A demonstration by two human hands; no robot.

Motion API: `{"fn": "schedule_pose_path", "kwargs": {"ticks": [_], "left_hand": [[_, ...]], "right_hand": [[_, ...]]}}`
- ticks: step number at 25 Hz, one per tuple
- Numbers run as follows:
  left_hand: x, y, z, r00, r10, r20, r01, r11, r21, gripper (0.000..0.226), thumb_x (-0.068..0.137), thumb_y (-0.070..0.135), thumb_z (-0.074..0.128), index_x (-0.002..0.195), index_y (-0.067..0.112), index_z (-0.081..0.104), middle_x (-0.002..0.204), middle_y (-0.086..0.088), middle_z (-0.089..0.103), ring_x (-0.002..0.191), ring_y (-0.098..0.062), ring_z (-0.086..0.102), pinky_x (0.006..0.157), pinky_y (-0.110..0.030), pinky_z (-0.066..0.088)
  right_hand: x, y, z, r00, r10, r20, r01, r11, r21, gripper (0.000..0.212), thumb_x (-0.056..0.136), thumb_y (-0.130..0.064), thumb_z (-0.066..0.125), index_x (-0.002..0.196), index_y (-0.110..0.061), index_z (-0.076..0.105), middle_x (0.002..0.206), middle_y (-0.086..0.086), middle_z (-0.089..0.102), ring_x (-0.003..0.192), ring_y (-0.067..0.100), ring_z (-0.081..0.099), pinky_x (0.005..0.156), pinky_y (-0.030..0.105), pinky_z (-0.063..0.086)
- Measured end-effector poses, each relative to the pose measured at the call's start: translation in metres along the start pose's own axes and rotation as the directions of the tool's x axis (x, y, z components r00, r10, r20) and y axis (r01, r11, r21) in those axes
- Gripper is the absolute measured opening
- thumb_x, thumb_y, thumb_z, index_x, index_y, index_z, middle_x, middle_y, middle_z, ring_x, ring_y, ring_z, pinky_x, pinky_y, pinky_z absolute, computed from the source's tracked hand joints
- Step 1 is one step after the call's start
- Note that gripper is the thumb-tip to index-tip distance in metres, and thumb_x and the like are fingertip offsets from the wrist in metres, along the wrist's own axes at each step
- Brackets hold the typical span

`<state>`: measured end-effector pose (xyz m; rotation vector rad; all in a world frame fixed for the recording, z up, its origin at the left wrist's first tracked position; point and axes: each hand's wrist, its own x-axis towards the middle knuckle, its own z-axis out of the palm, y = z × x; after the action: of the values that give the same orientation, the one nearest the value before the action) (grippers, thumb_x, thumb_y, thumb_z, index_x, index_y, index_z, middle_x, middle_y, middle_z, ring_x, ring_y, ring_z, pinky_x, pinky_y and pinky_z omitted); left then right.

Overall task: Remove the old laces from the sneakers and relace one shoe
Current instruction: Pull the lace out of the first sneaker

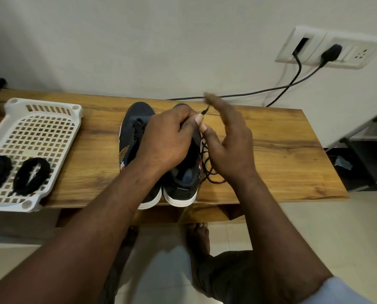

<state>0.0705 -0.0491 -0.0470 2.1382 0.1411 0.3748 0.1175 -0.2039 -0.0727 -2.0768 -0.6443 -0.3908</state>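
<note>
Pinching the black lace (205, 150) just behind its tip, the left hand (167, 137) rests over the sneaker (181, 185), the tip pointing toward the empty, straight-fingered right hand (231, 145) just beside it, slack trailing beneath that palm.

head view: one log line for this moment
left hand: pinches lace | right hand: open, beside it | right-side sneaker: lace loose | left-side sneaker: laced

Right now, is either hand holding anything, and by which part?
The left hand pinches the thin black shoelace just below its tip; the right hand is open, holding nothing.
</note>
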Motion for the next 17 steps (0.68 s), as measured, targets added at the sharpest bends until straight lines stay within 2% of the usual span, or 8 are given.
{"fn": "schedule_pose_path", "kwargs": {"ticks": [3,6,8,10,12,13,15,17], "left_hand": [[-0.012,0.005,-0.007,0.998,-0.038,0.045,0.037,0.999,0.023,0.021,0.103,0.041,0.062,0.092,0.027,0.073,0.065,0.014,0.059,0.062,0.002,0.056,0.060,-0.021,0.040],[-0.026,0.009,-0.017,0.994,-0.076,0.075,0.071,0.995,0.075,0.019,0.099,0.044,0.067,0.092,0.029,0.076,0.069,0.015,0.066,0.066,0.005,0.062,0.063,-0.025,0.048],[-0.034,0.011,-0.022,0.991,-0.102,0.092,0.094,0.992,0.083,0.019,0.099,0.042,0.068,0.090,0.028,0.077,0.075,0.014,0.071,0.074,0.000,0.066,0.073,-0.033,0.055],[-0.044,0.016,-0.026,0.991,-0.091,0.095,0.088,0.996,0.027,0.015,0.100,0.037,0.067,0.093,0.029,0.078,0.081,0.015,0.072,0.080,-0.001,0.067,0.078,-0.033,0.055],[-0.052,0.021,-0.030,0.993,-0.034,0.116,0.027,0.998,0.057,0.014,0.102,0.033,0.065,0.095,0.030,0.077,0.086,0.014,0.072,0.086,-0.004,0.067,0.080,-0.036,0.055],[-0.056,0.023,-0.033,0.990,-0.006,0.140,-0.008,0.995,0.098,0.015,0.102,0.032,0.063,0.093,0.030,0.075,0.086,0.013,0.072,0.085,-0.005,0.066,0.080,-0.039,0.056],[-0.062,0.026,-0.038,0.985,0.019,0.174,-0.046,0.988,0.149,0.017,0.102,0.031,0.062,0.089,0.031,0.073,0.085,0.012,0.070,0.084,-0.007,0.065,0.078,-0.043,0.057],[-0.067,0.027,-0.047,0.981,0.033,0.192,-0.065,0.985,0.163,0.017,0.102,0.029,0.063,0.088,0.030,0.073,0.086,0.013,0.068,0.085,-0.007,0.062,0.079,-0.044,0.055]], "right_hand": [[-0.008,-0.005,-0.004,0.997,-0.029,0.075,0.032,0.999,-0.041,0.028,0.100,-0.017,0.065,0.126,-0.020,0.074,0.109,-0.005,0.078,0.100,0.013,0.072,0.081,0.044,0.060],[-0.020,-0.013,-0.010,0.994,0.070,-0.081,-0.073,0.997,-0.035,0.015,0.099,-0.015,0.068,0.110,-0.018,0.078,0.094,-0.008,0.077,0.086,0.005,0.071,0.073,0.035,0.061],[-0.025,-0.017,-0.017,0.957,0.224,-0.184,-0.231,0.973,-0.016,0.012,0.099,-0.015,0.068,0.105,-0.021,0.077,0.089,-0.011,0.076,0.082,0.004,0.070,0.072,0.033,0.060],[-0.032,-0.022,-0.024,0.944,0.314,-0.102,-0.324,0.939,-0.115,0.016,0.098,-0.021,0.070,0.112,-0.026,0.075,0.099,-0.009,0.077,0.095,0.008,0.071,0.079,0.034,0.060],[-0.041,-0.035,-0.029,0.963,0.250,0.098,-0.225,0.950,-0.218,0.038,0.095,-0.026,0.073,0.133,-0.028,0.068,0.125,-0.008,0.073,0.119,0.011,0.064,0.097,0.032,0.054],[-0.044,-0.042,-0.029,0.970,0.178,0.167,-0.141,0.968,-0.208,0.043,0.095,-0.026,0.072,0.138,-0.026,0.065,0.131,-0.007,0.071,0.123,0.011,0.061,0.100,0.031,0.052],[-0.050,-0.058,-0.030,0.973,0.045,0.226,-0.009,0.987,-0.159,0.030,0.099,-0.018,0.068,0.127,-0.023,0.073,0.115,-0.005,0.076,0.105,0.013,0.068,0.088,0.036,0.059],[-0.061,-0.068,-0.030,0.965,0.100,0.241,-0.089,0.994,-0.059,0.018,0.100,-0.013,0.065,0.109,-0.022,0.077,0.091,-0.006,0.075,0.083,0.012,0.069,0.072,0.042,0.059]]}}
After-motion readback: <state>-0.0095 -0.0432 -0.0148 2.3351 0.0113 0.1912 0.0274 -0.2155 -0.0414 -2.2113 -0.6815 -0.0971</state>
